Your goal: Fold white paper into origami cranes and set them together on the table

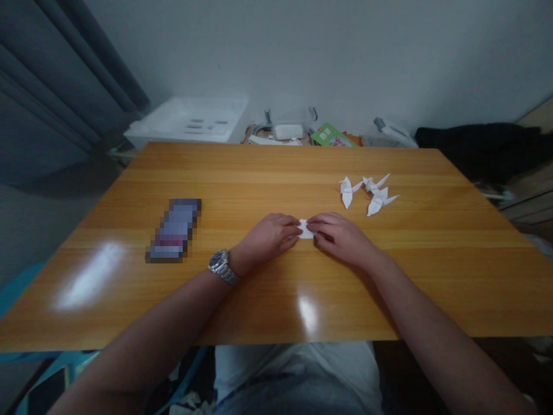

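Observation:
A small folded piece of white paper (306,229) lies on the wooden table between my two hands. My left hand (274,233), below a wrist with a metal watch (223,266), has its fingers bent and close together on the paper's left edge. From the other side, my right hand (341,235) grips the right edge with thumb and fingers. Fingers cover both ends of the paper, so its full shape is hidden. Beyond my right hand are several white folded paper cranes (347,191), grouped near one another.
A blurred-out phone-like device (175,230) lies on the table (259,173) at the left. Past the far edge are a white plastic bin (194,118), a green booklet (332,136) and assorted items. Dark cloth (479,147) is heaped at the right.

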Demonstrator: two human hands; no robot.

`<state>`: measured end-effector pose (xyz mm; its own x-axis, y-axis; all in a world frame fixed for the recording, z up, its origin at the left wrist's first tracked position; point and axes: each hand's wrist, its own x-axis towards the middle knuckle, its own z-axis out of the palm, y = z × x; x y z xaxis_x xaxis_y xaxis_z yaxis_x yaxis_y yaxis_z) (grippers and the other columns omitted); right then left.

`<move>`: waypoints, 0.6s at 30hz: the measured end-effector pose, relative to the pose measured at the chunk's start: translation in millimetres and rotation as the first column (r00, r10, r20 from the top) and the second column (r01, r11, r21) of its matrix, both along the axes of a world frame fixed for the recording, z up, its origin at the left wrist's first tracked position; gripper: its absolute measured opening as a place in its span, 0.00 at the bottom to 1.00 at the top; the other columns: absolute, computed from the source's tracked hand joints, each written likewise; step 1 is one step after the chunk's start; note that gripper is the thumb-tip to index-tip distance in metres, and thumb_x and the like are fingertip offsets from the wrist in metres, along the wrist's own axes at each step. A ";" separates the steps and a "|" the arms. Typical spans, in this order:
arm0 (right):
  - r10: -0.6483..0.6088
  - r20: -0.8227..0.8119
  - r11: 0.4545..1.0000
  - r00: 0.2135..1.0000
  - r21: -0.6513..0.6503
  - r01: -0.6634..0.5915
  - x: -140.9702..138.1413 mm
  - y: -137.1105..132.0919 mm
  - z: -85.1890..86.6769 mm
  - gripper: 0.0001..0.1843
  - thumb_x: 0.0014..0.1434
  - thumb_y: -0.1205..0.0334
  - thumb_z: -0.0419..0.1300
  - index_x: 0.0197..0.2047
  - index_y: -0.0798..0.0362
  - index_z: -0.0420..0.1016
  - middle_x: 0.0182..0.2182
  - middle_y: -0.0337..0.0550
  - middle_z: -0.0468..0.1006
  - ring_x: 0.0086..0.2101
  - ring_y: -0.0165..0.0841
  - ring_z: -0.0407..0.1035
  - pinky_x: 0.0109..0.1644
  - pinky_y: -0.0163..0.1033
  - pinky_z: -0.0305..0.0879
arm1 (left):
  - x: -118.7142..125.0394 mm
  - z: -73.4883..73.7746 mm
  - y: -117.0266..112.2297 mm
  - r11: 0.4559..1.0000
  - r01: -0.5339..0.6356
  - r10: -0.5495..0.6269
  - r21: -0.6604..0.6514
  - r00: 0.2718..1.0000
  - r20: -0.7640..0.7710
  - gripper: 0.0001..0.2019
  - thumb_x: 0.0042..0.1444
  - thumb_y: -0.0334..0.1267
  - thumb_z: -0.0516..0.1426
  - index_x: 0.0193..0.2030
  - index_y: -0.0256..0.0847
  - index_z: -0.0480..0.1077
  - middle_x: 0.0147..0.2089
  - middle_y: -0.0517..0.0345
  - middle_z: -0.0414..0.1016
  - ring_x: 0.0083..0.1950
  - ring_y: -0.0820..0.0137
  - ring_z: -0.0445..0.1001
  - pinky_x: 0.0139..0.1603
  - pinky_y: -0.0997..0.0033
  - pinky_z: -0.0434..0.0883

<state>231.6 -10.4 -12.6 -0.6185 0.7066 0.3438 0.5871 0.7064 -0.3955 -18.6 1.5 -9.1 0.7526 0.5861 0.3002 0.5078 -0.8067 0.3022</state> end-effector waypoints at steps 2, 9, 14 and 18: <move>-0.014 -0.002 1.000 1.000 0.002 0.014 -1.2 -1.1 0.5 0.12 0.66 0.67 0.59 0.49 0.52 0.82 0.49 0.53 0.81 0.50 0.44 0.74 0.56 0.53 0.71 | 0.9 0.6 -0.7 1.000 0.004 -0.004 -0.004 1.000 0.001 0.12 0.70 0.39 0.55 0.52 0.40 0.78 0.54 0.49 0.80 0.55 0.61 0.78 0.57 0.58 0.72; -0.036 -0.011 0.999 0.999 0.016 0.037 -4.5 0.2 -3.4 0.08 0.66 0.63 0.62 0.46 0.51 0.83 0.47 0.52 0.81 0.49 0.45 0.72 0.55 0.55 0.71 | 0.9 1.1 2.6 0.999 -0.018 0.019 -0.026 0.999 0.041 0.12 0.70 0.37 0.54 0.54 0.41 0.76 0.49 0.51 0.82 0.50 0.62 0.79 0.56 0.59 0.70; 0.000 -0.039 0.998 0.999 -0.059 -0.002 -2.1 0.6 -5.4 0.12 0.68 0.64 0.60 0.52 0.48 0.81 0.50 0.51 0.80 0.51 0.43 0.74 0.57 0.54 0.72 | -0.5 2.4 3.2 0.998 -0.035 0.040 -0.052 0.995 0.093 0.15 0.69 0.40 0.56 0.60 0.40 0.72 0.57 0.49 0.78 0.58 0.59 0.75 0.61 0.56 0.69; 0.022 -0.042 0.994 0.999 -0.107 -0.027 -0.2 1.0 -6.8 0.13 0.69 0.65 0.58 0.53 0.50 0.80 0.52 0.51 0.79 0.52 0.42 0.75 0.57 0.53 0.73 | 0.0 0.5 3.3 0.995 0.001 0.010 -0.102 0.994 0.108 0.17 0.68 0.41 0.57 0.62 0.42 0.71 0.58 0.50 0.78 0.59 0.60 0.75 0.62 0.55 0.69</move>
<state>231.4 -9.4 -19.4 -0.6233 0.7255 0.2917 0.5521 0.6725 -0.4930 -18.6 4.7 -8.6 0.7160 0.6214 0.3180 0.4716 -0.7665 0.4361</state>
